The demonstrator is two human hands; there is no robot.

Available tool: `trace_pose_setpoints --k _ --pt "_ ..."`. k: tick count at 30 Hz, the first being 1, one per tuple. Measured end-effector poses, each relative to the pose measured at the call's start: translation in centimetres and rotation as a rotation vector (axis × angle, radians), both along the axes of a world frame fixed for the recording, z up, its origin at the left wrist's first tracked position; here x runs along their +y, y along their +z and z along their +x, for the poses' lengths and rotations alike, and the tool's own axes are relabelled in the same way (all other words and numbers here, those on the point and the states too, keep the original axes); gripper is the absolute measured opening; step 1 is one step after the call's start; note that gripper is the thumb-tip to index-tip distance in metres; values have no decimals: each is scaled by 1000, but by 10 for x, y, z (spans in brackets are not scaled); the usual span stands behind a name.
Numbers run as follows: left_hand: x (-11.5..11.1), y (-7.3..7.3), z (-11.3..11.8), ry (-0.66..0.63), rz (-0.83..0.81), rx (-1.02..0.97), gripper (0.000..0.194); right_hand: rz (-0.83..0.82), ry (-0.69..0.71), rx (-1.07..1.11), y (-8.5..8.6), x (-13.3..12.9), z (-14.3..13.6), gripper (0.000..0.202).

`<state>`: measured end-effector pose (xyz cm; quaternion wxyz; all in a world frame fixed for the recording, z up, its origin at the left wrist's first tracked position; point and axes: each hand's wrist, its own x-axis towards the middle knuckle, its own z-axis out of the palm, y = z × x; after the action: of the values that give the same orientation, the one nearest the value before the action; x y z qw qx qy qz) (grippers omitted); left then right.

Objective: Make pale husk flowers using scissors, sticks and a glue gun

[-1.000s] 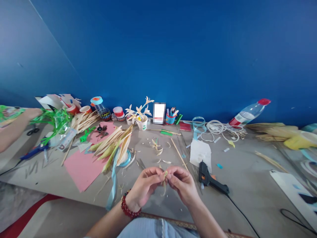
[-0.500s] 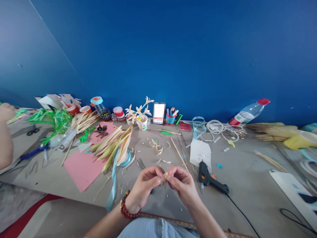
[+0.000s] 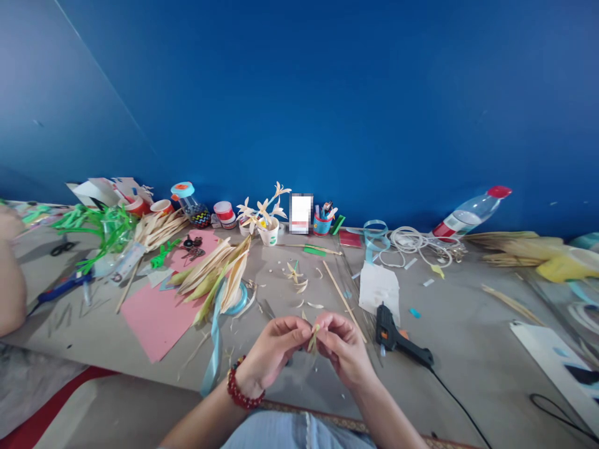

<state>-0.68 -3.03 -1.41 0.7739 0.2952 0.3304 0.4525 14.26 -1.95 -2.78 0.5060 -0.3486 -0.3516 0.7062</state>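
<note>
Both hands meet above the front of the grey table (image 3: pixel 299 380). My left hand (image 3: pixel 281 349), with a red bead bracelet at its wrist, pinches one side of a small pale husk piece (image 3: pixel 314 340). Fingertips of my right hand (image 3: pixel 344 349) are closed on the other side of it. Thin pale-green strips of the piece hang between the hands. Just beyond them lie a small husk flower (image 3: pixel 293 272) and curled husk scraps (image 3: pixel 315 305). A black glue gun (image 3: pixel 395 337) rests right of my right hand.
Corn husks (image 3: pixel 210 268), pink paper (image 3: pixel 159 324) and blue ribbon (image 3: pixel 213 355) lie to the left. Cups with husk flowers (image 3: pixel 268 234) stand at the back. A bottle (image 3: pixel 468 215) leans at the back right. Another person's arm (image 3: pixel 10 274) shows at the far left.
The fingers have shifted slightly, and more of the husk piece's hanging strips now shows between them. At the far left, the other person's arm has moved a little.
</note>
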Motion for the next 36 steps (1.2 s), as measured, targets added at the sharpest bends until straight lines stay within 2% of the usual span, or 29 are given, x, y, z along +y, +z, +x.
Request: trace_pose_setpoints --k 7,16,23,28,31,36 --pt "0 0 0 -12 -8 15 23 58 -12 -31 1 0 0 28" --pt "0 10 -2 -5 84 95 21 119 -35 -49 5 -2 2 23" --pt "0 6 0 44 73 125 20 205 -53 -131 11 -1 4 21" --pt "-1 8 -2 21 40 78 20 299 33 -180 11 1 15 12" --pt "-1 9 -4 -33 -17 40 20 399 119 -255 15 5 25 18" --pt "0 12 -5 -88 -70 -40 22 512 237 -313 23 12 30 9"
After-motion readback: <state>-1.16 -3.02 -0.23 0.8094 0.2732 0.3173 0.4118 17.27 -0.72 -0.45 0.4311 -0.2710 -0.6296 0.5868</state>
